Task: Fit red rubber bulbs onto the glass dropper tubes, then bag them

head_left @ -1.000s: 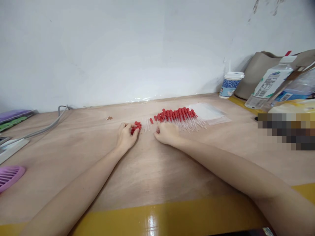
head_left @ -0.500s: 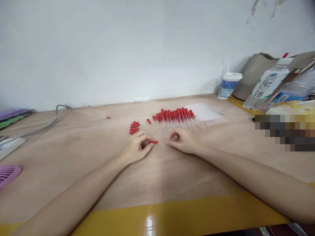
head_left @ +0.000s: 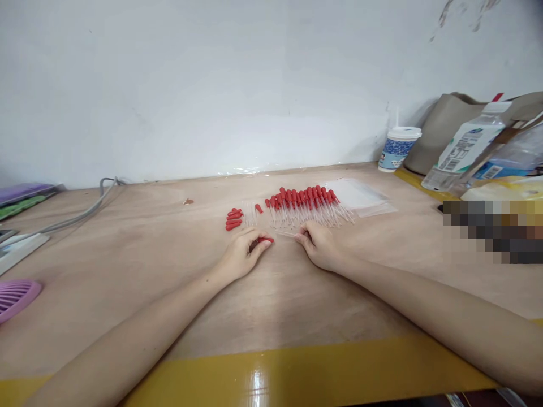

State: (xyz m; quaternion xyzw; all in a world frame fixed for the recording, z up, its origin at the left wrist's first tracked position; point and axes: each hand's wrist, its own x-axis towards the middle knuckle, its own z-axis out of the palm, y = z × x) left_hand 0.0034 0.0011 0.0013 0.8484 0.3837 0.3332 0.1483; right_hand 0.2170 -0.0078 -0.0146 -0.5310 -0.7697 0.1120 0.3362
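Note:
Between thumb and fingers, my left hand (head_left: 246,251) pinches a red rubber dropper bulb (head_left: 266,240), its open end pointing right. Opposite it, my right hand (head_left: 319,244) is closed on the right end of a thin clear dropper tube (head_left: 285,232), whose other end points toward the bulb. Bulb and tube are apart. Behind my hands lies a row of droppers (head_left: 303,200) with red bulbs and clear stems. Several loose red bulbs (head_left: 233,220) and some loose clear tubes (head_left: 249,213) lie beyond my left hand. One more red bulb (head_left: 258,208) rests beside those tubes.
Clear plastic bags (head_left: 360,195) lie right of the droppers. A paper cup (head_left: 399,150), a plastic bottle (head_left: 469,148) and a grey-brown bag (head_left: 432,127) stand at the back right. At left are a grey cable (head_left: 91,208) and a purple slatted object (head_left: 19,297).
My right fingers have closed on the tube, which was by the open fingertips before. My left fingers have come further over the red bulb, covering more of it.

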